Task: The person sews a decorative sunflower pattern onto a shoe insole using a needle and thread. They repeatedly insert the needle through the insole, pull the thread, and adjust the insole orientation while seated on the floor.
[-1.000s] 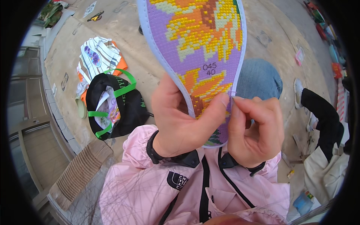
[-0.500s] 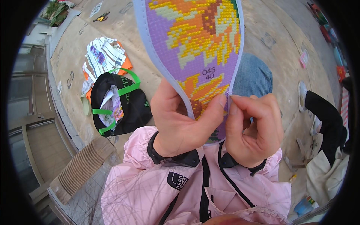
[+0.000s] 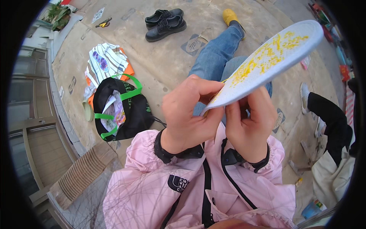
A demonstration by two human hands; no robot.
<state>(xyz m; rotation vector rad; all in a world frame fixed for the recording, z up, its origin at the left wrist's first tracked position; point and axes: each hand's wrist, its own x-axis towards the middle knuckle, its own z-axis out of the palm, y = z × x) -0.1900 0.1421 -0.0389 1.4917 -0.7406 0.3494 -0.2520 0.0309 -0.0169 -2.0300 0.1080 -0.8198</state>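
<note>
A cross-stitch shoe insole (image 3: pixel 263 63) is tilted in front of me, its white back with scattered yellow stitches facing up. My left hand (image 3: pixel 187 114) pinches its narrow near end between thumb and fingers. Under the insole's right edge, my right hand (image 3: pixel 249 128) is closed, thumb and fingertips drawn together. Part of those fingers is hidden by the insole, and whatever they pinch does not show. A short bit of yellow thread (image 3: pixel 224 81) shows by the left fingertips.
To the left stands a black bag (image 3: pixel 133 114) with green handles, beside striped cloth (image 3: pixel 108 63). Black shoes (image 3: pixel 166 24) and scissors (image 3: pixel 103 23) lie farther off. My jeans-clad leg (image 3: pixel 215 49) stretches ahead. Another person's black-trousered leg (image 3: pixel 329 114) is at right. A ridged board (image 3: pixel 82 173) lies lower left.
The insole has turned from its patterned lilac and yellow face to its white back, tipping toward the right. Both hands have turned with it, and the right fingers have gone beneath the edge.
</note>
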